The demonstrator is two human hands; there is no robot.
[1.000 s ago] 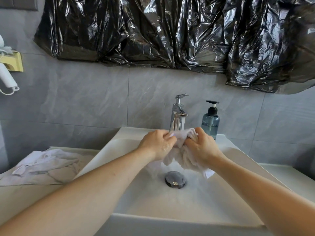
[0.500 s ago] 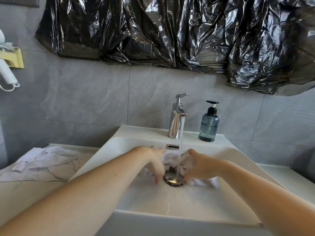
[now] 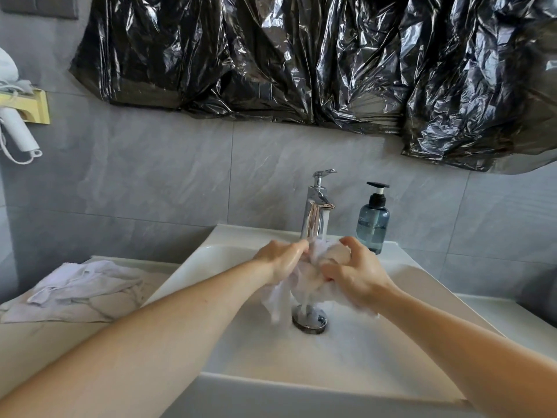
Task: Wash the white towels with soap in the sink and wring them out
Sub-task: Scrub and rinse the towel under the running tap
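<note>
The wet white towel [image 3: 304, 276] is bunched between both hands above the drain [image 3: 309, 319] of the sink [image 3: 407, 285], with loose ends hanging down toward the drain. The left hand [image 3: 281, 259] grips the left part of the bundle with curled fingers; the right hand [image 3: 355, 274] clamps the right part, thumb and fingers closed round the cloth. Water runs from the faucet [image 3: 316, 206] straight onto the top of the bundle.

Step in hand, by judgement: rinsing or scrubbing the towel under the stream; whether soap is already worked in cannot be told. The cloth is blurred, which suggests rubbing motion.

The next move likely calls for twisting the two gripped ends in opposite directions over the basin to wring the cloth, or for one hand to release and press the soap dispenser [image 3: 372, 224], which stands just right of the faucet.

A second white towel [image 3: 81, 282] lies crumpled on the worktop [image 3: 45, 342] left of the sink, apparently awaiting its turn.
</note>
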